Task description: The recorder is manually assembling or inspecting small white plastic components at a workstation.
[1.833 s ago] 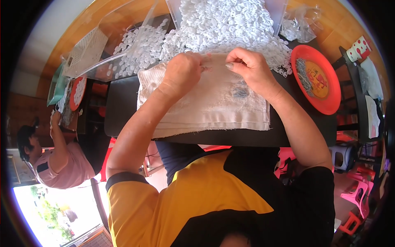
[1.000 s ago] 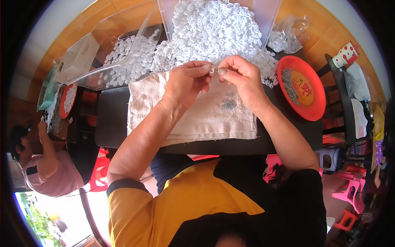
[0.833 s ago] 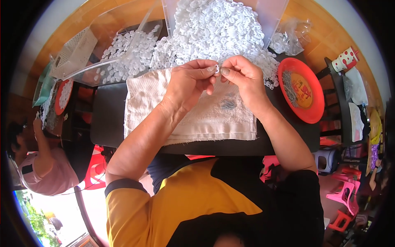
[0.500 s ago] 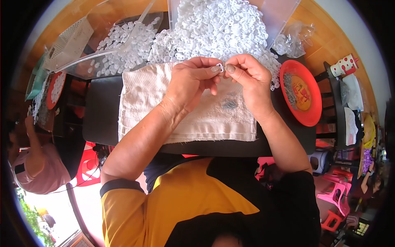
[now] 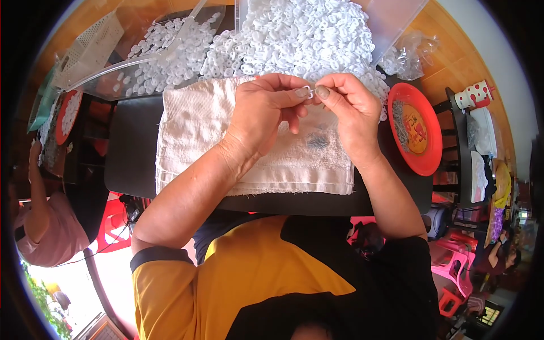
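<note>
My left hand (image 5: 258, 113) pinches a small white plastic ring piece (image 5: 309, 89) between thumb and fingers, above the far side of a cream towel (image 5: 195, 127). Close against it, my right hand (image 5: 358, 116) is closed in a pinch at the right side of the piece. Whatever is between the right fingertips is too small to make out. Just beyond both hands rises a large heap of similar white plastic pieces (image 5: 306, 39). To the right of my right hand lies a red oval plate (image 5: 435, 148) with small grey metal-looking bits (image 5: 400, 122) along its left side.
The towel covers part of a black table (image 5: 133, 147). Clear plastic sheets (image 5: 394, 28) stand beside the heap, and more loose white pieces (image 5: 175, 48) spread leftward. A crumpled plastic bag (image 5: 411, 54) sits at far right. Another person (image 5: 51, 226) works at the left, near a red plate (image 5: 67, 122).
The view has shifted slightly. Both hands keep their pinch at the white piece, which has turned a little between the fingertips.
</note>
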`<state>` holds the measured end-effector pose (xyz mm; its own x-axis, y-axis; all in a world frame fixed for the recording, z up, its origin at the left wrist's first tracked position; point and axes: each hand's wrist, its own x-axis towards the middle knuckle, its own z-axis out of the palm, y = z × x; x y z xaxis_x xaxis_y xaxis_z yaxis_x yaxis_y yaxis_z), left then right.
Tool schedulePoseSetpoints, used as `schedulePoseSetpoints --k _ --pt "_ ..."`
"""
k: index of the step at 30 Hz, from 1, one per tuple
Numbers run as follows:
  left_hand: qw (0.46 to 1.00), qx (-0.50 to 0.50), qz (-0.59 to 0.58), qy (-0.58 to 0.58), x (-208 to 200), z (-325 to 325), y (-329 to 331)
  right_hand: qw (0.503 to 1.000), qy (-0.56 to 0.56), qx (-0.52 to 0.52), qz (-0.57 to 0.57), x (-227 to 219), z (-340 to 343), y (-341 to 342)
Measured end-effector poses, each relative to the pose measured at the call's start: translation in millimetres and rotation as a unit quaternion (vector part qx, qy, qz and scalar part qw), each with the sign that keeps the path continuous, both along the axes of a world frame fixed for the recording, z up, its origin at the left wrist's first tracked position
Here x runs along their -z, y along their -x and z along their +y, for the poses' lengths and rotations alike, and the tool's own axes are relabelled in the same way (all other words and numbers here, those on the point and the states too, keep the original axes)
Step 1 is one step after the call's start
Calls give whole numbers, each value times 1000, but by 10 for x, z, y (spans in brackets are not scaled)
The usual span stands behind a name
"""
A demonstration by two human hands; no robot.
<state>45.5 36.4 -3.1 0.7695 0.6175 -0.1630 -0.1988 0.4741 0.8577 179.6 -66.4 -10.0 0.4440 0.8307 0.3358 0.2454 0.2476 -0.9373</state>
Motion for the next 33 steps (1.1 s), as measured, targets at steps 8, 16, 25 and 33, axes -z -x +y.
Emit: schedulePoseSetpoints --k 8,16,25,33 --pt "1000 -8 2 -13 -28 -25 16 998 -19 1 -52 30 7 3" --pt "1000 -17 14 -7 -25 -24 27 998 -14 2 -66 34 7 -3" --pt "998 -51 14 -23 -5 -101 52 995 -10 19 -100 82 19 89" --pt "998 -59 19 -28 -4 -42 31 993 -21 28 -109 70 62 60"
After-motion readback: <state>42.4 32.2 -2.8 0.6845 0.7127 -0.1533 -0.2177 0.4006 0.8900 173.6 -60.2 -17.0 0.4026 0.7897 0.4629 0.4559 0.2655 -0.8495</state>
